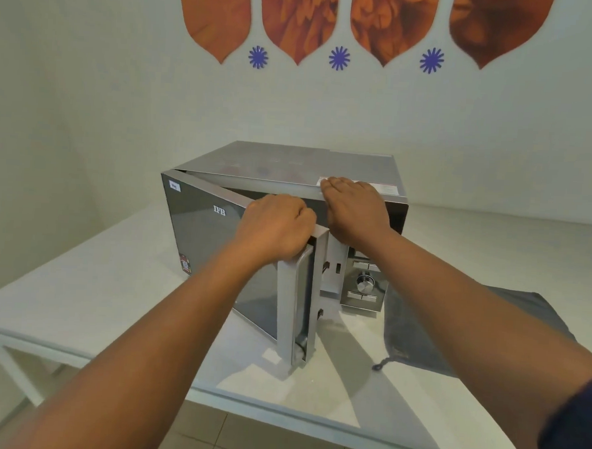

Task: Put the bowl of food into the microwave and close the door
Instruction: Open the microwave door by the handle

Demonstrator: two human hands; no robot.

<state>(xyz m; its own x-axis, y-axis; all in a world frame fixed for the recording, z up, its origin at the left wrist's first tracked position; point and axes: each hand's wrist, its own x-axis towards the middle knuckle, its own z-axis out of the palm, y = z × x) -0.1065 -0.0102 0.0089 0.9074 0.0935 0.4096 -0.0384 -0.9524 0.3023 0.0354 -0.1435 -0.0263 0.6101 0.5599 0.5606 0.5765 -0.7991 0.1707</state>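
A silver microwave (291,165) stands on a white table (78,292). Its dark mirrored door (204,240) is hinged on the left and stands partly open, swung toward me. My left hand (274,226) is closed around the top of the door's silver handle (303,293). My right hand (354,206) lies palm down on the front top edge of the microwave, fingers together. The inside of the oven is hidden behind the door and my hands. No bowl is in view.
A grey drawstring bag (454,322) lies on the table right of the microwave. The control panel with a round knob (365,284) faces me. The wall stands close behind the microwave. The table's front edge (278,408) is near me, with tiled floor below.
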